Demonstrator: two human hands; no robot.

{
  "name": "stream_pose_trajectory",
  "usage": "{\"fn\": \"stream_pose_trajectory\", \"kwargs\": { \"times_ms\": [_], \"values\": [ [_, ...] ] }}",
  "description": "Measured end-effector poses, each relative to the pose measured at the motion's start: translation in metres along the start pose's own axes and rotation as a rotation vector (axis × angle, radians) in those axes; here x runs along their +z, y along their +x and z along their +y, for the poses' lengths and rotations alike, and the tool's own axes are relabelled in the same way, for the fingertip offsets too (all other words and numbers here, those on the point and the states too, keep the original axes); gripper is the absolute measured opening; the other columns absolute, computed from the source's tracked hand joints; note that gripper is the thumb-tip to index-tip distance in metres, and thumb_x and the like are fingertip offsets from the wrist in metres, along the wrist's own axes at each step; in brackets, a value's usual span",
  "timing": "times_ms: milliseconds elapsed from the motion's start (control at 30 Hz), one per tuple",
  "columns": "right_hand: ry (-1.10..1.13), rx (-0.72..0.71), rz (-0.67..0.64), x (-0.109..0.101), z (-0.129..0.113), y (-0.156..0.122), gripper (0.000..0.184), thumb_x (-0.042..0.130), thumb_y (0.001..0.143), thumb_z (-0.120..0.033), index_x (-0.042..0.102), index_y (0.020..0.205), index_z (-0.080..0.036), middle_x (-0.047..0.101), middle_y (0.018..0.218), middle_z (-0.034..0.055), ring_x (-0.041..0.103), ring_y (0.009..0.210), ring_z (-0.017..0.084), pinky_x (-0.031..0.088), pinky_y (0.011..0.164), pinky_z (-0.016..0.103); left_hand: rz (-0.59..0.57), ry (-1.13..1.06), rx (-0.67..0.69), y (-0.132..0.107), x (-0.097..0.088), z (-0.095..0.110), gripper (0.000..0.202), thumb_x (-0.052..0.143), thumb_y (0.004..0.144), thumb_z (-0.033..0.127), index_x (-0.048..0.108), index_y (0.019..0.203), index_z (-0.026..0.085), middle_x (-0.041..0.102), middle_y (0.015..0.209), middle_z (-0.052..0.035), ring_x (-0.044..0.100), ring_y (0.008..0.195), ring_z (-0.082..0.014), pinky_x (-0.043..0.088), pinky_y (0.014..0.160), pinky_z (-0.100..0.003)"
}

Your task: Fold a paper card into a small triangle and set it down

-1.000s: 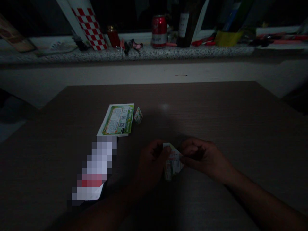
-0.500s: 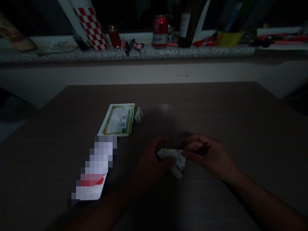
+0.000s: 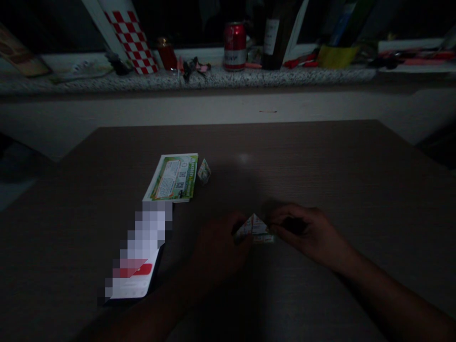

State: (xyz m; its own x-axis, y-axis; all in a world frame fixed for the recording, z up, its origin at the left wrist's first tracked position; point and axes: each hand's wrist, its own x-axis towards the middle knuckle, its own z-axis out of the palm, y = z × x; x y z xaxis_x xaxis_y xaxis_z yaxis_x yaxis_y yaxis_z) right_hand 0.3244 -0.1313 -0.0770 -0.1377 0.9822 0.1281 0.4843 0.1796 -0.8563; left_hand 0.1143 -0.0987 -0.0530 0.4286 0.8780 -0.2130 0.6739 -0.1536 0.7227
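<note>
A small piece of printed paper (image 3: 259, 226), folded to a triangular peak with a strip along its bottom edge, is held between my hands above the table. My left hand (image 3: 224, 242) pinches its left side between thumb and fingers. At the right edge, my right hand (image 3: 306, 228) grips the paper with thumb and index fingertip. Farther off to the left stands a small folded paper piece (image 3: 204, 172) with similar print, beside a stack of green-and-white printed sheets (image 3: 173, 178).
A phone (image 3: 138, 256) with a lit, partly blurred screen lies left of my left forearm. The dark wooden table (image 3: 302, 156) meets a wall. On the stone sill (image 3: 213, 80) behind are a red can (image 3: 235, 46), a bottle (image 3: 274, 42) and a checkered tube (image 3: 131, 40).
The folded paper has turned so that its point now faces away from me and its strip lies level. Both hands have shifted slightly around it, keeping hold.
</note>
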Motion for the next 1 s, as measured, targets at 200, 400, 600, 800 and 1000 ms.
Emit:
{"fn": "stream_pose_trajectory", "kwargs": {
  "times_ms": [200, 400, 600, 800, 1000],
  "values": [
    [0.006, -0.008, -0.008, -0.001, -0.002, -0.001, 0.01, 0.067, 0.078, -0.017, 0.067, 0.088, -0.02, 0.072, 0.083, 0.0016, 0.067, 0.075, 0.014, 0.052, 0.069, 0.023, -0.017, -0.099, -0.006, 0.0, -0.005, 0.001, 0.016, 0.065, 0.077, 0.03, 0.065, 0.09, 0.021, 0.071, 0.085, 0.0007, 0.064, 0.076, -0.0174, 0.044, 0.065, -0.026],
    [0.062, -0.07, -0.017, 0.003, -0.011, -0.004, 0.008, 0.066, 0.078, -0.015, 0.066, 0.085, -0.019, 0.07, 0.082, 0.0016, 0.066, 0.073, 0.012, 0.052, 0.066, 0.021, -0.165, -0.147, 0.012, -0.003, -0.004, -0.001, 0.021, 0.062, 0.082, 0.038, 0.069, 0.081, 0.018, 0.066, 0.07, 0.0018, 0.058, 0.065, -0.0138, 0.038, 0.055, -0.022],
    [0.111, -0.092, 0.05, 0.01, -0.018, -0.007, 0.01, 0.069, 0.076, -0.013, 0.064, 0.082, -0.019, 0.068, 0.075, -0.0003, 0.064, 0.066, 0.01, 0.051, 0.06, 0.018, -0.188, -0.233, -0.016, -0.003, -0.001, 0.0, 0.027, 0.062, 0.082, 0.041, 0.068, 0.075, 0.016, 0.06, 0.062, 0.0031, 0.052, 0.06, -0.0111, 0.036, 0.052, -0.019],
    [0.183, -0.069, 0.031, 0.007, -0.021, -0.008, 0.011, 0.063, 0.077, -0.012, 0.063, 0.085, -0.019, 0.067, 0.076, 0.001, 0.063, 0.067, 0.011, 0.05, 0.059, 0.02, -0.24, -0.271, 0.031, -0.004, -0.004, 0.004, 0.026, 0.06, 0.084, 0.037, 0.069, 0.073, 0.015, 0.056, 0.059, 0.0039, 0.047, 0.056, -0.0095, 0.034, 0.052, -0.018],
    [0.094, -0.055, -0.063, 0.004, -0.023, -0.007, 0.009, 0.059, 0.07, -0.009, 0.062, 0.07, -0.017, 0.061, 0.063, -0.0007, 0.054, 0.055, 0.01, 0.041, 0.049, 0.02, -0.219, -0.267, 0.066, -0.005, -0.005, 0.006, 0.021, 0.059, 0.084, 0.033, 0.071, 0.082, 0.016, 0.066, 0.069, 0.0013, 0.056, 0.064, -0.0122, 0.039, 0.056, -0.019]
  ]
}}
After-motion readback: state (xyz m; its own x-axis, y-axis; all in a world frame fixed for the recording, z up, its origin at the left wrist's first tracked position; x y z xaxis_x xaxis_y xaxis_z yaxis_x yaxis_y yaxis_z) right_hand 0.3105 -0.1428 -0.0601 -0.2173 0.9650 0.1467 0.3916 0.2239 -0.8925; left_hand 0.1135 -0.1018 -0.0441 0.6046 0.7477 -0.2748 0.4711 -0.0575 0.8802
